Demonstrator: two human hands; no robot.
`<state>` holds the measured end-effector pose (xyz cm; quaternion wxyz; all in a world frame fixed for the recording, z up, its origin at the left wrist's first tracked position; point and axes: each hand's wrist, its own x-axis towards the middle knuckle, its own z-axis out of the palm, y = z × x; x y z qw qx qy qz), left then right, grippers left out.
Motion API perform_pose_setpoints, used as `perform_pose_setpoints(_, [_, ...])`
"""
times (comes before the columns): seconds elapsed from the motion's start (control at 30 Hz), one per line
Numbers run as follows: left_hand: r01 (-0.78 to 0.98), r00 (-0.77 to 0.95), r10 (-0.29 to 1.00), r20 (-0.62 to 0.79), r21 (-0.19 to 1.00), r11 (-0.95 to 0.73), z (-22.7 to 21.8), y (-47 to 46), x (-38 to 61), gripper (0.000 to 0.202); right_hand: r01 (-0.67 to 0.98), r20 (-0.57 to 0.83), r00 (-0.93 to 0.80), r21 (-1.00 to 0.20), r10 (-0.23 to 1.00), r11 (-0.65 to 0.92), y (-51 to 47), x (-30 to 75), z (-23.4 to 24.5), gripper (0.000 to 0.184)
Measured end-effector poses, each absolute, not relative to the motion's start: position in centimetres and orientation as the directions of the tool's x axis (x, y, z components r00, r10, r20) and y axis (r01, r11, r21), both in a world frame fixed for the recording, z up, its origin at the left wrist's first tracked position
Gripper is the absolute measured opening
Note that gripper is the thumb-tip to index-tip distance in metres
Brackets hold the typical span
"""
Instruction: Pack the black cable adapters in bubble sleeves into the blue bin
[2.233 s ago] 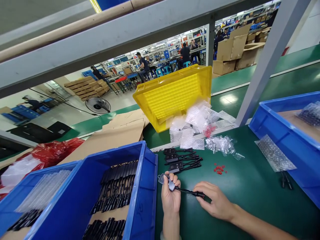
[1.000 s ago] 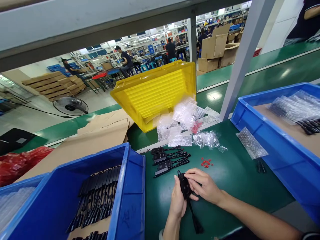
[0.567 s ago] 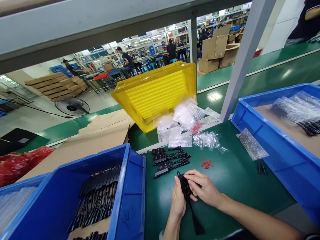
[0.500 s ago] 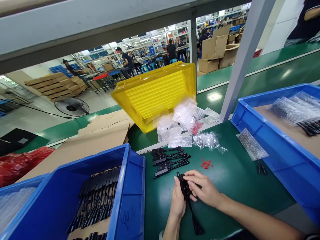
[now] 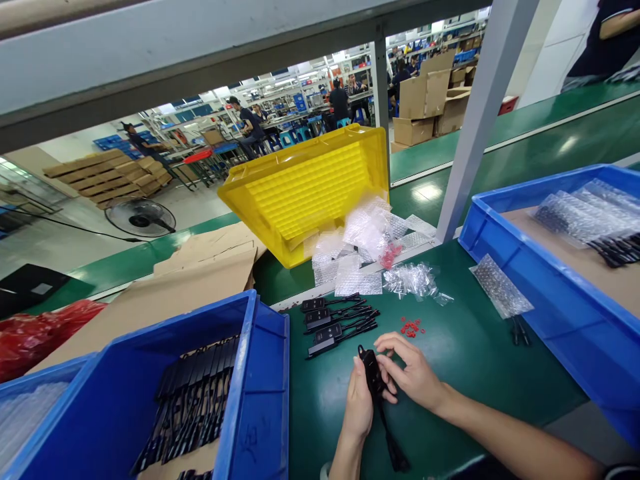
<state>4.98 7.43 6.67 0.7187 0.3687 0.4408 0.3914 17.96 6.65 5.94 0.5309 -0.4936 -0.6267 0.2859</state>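
Observation:
My left hand (image 5: 357, 404) is closed around a black controller module (image 5: 372, 371) held upright over the green table (image 5: 465, 367); its black cable (image 5: 391, 437) hangs down toward me. My right hand (image 5: 411, 374) presses its fingertips against the module's face, fingers curled on it. Just beyond lie three more black modules with cables (image 5: 340, 319) in a row. A scatter of small red caps (image 5: 413, 327) sits to their right.
A blue bin (image 5: 200, 393) with several black modules stands on my left, another blue bin (image 5: 555, 280) with bubble-wrapped parts on my right. A tipped yellow bin (image 5: 310, 190), bubble-wrap bags (image 5: 365, 250), a loose bag (image 5: 500, 293) and a grey post (image 5: 475, 127) lie ahead. People work far behind.
Since 2.2 s ago the module was turned upright, its cable dropped toward me, and my right hand moved from the cable end onto the module's face. Over the last second, only small finger shifts.

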Motion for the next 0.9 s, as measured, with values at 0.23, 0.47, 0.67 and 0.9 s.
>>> perform_pose_setpoints(0.23, [-0.195,0.319,0.89,-0.325,0.897,0.397,6.2,7.1,5.2,0.064,0.386,0.355,-0.004,-0.862,0.935,0.328,6.7,18.2,6.1,0.012])
perform_pose_setpoints(0.47, [-0.061,0.297,0.902,-0.314,0.936,0.346,5.8,7.1,5.0,0.068,0.527,0.512,-0.039,-0.719,0.858,0.453,6.7,17.9,5.8,0.013])
perform_pose_setpoints(0.67, [-0.146,0.332,0.898,-0.289,0.925,0.351,6.2,7.8,4.7,0.067,0.564,0.568,0.069,-0.701,0.82,0.437,7.0,18.6,6.0,0.014])
perform_pose_setpoints(0.9, [-0.199,0.304,0.9,-0.312,0.903,0.381,6.5,7.7,4.9,0.066,0.548,0.508,0.007,-0.723,0.862,0.421,7.1,18.6,6.2,0.006])
